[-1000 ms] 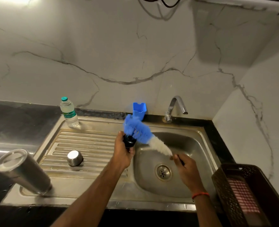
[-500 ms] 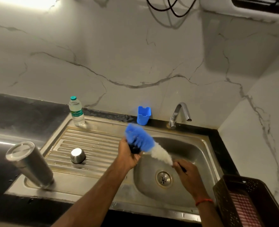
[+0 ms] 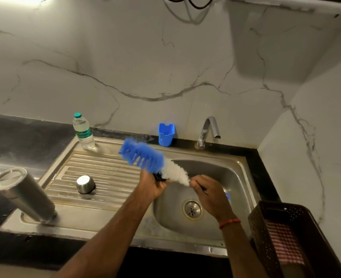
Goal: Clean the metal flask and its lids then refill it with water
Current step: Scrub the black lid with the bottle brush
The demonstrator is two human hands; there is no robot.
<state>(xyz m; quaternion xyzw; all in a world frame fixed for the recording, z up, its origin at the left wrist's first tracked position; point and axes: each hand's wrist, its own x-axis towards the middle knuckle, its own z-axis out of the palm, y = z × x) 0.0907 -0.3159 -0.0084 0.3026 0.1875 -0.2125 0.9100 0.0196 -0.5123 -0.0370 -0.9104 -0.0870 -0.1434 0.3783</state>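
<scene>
- Metal flask (image 3: 23,195), a brushed-steel cylinder, stands on the front-left corner of the stainless sink's drainboard (image 3: 105,171), well apart from both hands. Its upper end shows a flat disc, so it is probably inverted to drain; cannot confirm.
- Step in hand, as I read it: scrubbing a lid. The flask body is not being worked.
- Left hand (image 3: 151,185) is over the basin's left edge, fingers curled round a small black lid (image 3: 159,176) that is mostly hidden in the palm.
- Right hand (image 3: 209,194) pinches the thin dark handle of a blue-and-white bristled bottle brush (image 3: 155,163). The bristles lie across the lid and angle up-left over the drainboard.
- Small domed steel cap (image 3: 85,184) sits alone mid-drainboard, between flask and hands.
- Next move likely calls for a rinse under the curved chrome tap (image 3: 207,133). No stream is visible, so one hand must free up to open it.
- Clear plastic water bottle with green cap (image 3: 83,132) stands at the drainboard's back-left corner. A blue plastic cup (image 3: 166,134) sits just left of the tap.
- Dark perforated plastic basket (image 3: 265,227) holding a checked cloth (image 3: 283,243) sits at the right.
- Obstructions: the brush's blue tip is near the cup, so a wide sweep could clip it. The path to the tap is otherwise open.
</scene>
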